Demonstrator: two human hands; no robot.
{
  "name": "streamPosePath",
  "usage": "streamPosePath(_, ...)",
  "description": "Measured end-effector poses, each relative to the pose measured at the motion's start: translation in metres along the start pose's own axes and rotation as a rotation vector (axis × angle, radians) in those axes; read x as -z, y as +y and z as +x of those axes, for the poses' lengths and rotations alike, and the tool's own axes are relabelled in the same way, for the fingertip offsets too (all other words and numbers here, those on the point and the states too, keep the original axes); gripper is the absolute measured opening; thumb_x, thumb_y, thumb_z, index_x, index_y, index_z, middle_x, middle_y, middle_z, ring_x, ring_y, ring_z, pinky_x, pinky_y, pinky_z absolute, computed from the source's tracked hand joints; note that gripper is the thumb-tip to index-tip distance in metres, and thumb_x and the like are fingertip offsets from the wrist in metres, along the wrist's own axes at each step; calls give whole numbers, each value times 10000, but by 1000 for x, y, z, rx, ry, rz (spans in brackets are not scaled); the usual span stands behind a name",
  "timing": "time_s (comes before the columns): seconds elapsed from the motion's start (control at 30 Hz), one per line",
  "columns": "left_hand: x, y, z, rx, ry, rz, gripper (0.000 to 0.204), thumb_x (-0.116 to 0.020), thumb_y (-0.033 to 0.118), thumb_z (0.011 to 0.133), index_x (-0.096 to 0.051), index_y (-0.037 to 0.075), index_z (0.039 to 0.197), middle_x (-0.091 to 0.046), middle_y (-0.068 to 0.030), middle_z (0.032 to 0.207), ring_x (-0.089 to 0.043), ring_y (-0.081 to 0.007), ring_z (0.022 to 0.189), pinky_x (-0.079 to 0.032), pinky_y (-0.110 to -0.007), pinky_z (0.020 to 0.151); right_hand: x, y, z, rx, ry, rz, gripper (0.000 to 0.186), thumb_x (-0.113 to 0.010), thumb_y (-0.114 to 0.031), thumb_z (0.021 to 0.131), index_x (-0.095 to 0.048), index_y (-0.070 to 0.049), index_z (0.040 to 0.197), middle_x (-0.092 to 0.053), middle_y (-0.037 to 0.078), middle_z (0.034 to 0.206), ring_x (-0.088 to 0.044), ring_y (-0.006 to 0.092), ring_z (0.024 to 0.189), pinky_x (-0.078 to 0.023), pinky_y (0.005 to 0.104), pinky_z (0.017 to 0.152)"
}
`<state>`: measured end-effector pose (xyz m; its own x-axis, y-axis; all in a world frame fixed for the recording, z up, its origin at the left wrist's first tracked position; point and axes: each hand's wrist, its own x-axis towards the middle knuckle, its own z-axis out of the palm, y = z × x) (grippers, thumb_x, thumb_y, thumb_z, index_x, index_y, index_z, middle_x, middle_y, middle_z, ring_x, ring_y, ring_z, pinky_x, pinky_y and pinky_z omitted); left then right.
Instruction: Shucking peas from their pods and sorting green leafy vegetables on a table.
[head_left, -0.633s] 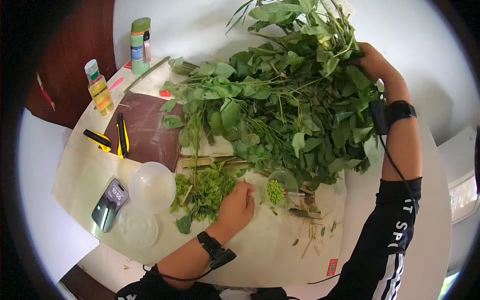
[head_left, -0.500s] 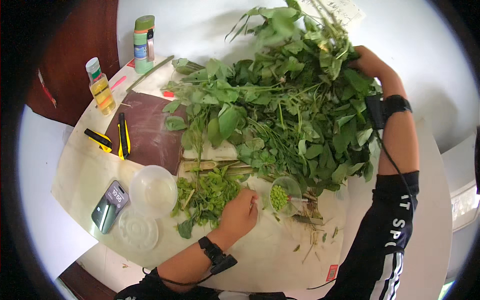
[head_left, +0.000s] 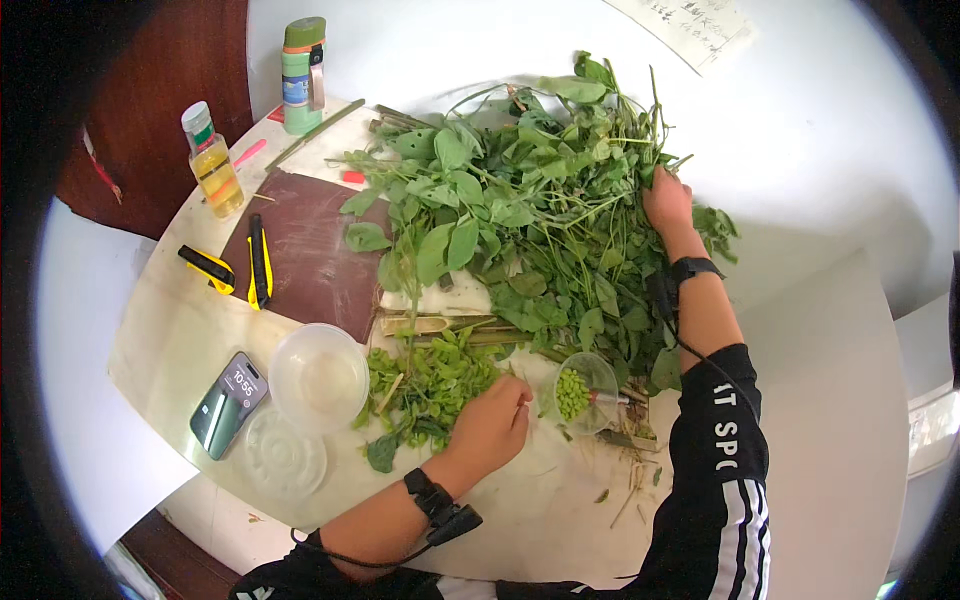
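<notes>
My right hand (head_left: 668, 198) is closed on stems at the right end of a big leafy pile of green plants (head_left: 525, 205). My left hand (head_left: 488, 432) is low in the middle with its fingers curled, between a heap of light-green pods and leaves (head_left: 418, 385) and a clear cup of green beans (head_left: 572, 398). What the left fingers hold, if anything, is hidden. Split stalks (head_left: 430, 322) lie under the pile.
At left are a brown board (head_left: 310, 240), two yellow-black cutters (head_left: 260, 275) (head_left: 200, 262), an oil bottle (head_left: 215, 175), a green flask (head_left: 303, 85), a phone (head_left: 225, 410), a plastic bowl (head_left: 320, 360) and lid (head_left: 285, 455). A white wall (head_left: 820, 140) stands behind.
My right hand has moved down and leftward with the stems, and the top of the pile has dropped, showing more wall. My left hand has shifted slightly right.
</notes>
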<state>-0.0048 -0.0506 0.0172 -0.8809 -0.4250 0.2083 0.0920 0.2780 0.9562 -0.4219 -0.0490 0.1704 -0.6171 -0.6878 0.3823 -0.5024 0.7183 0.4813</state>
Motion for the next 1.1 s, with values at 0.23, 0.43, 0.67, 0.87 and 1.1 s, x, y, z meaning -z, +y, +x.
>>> streamPosePath(0.23, -7, -9, -3, -43, 17, 95, 133, -579, 29, 855, -533, 51, 978, -569, -134, 896, -607, -311, 746, -481, -388, 647, 69, 43, -54, 150, 215, 440, 341, -687, -231, 815, -592, -94, 1112, -659, 122, 1100, -585, 339, 1089, -428, 462, 965)
streamPosePath(0.43, -11, -7, 0, -70, 34, 73, 96, -573, 49, 840, -536, 73, 926, -587, -117, 898, -603, -345, 759, -482, -430, 649, 125, -3, -172, 307, -402, 608, 409, -761, -225, 759, -610, -30, 1085, -668, 149, 954, -627, 317, 963, -495, 412, 830)
streamPosePath(0.67, -14, -8, 0, -71, 18, 131, 87, -581, 44, 829, -550, 73, 904, -595, -113, 874, -610, -335, 768, -485, -413, 644, 30, -29, -181, 233, -316, 405, 990, -838, -414, 684, -292, -209, 1484, -365, 250, 1445, -425, 440, 1293, -413, 580, 1020)
streamPosePath(0.87, -13, -2, -1, -58, -18, 177, 77, -589, 38, 839, -562, 61, 907, -601, -113, 884, -627, -304, 778, -493, -385, 675, 0, -40, -171, 204, -362, 213, 1146, -871, -293, 653, -128, -288, 1526, -177, 219, 1543, -376, 466, 1319, -457, 577, 971)
streamPosePath(1.1, -12, 0, -3, -60, -33, 197, 81, -584, 50, 823, -552, 74, 894, -585, -106, 890, -607, -332, 765, -483, -421, 642, -27, -36, -162, 265, -183, 273, 589, -726, -1, 743, -490, -134, 1266, -415, 251, 1396, -599, 434, 988, -550, 514, 794)
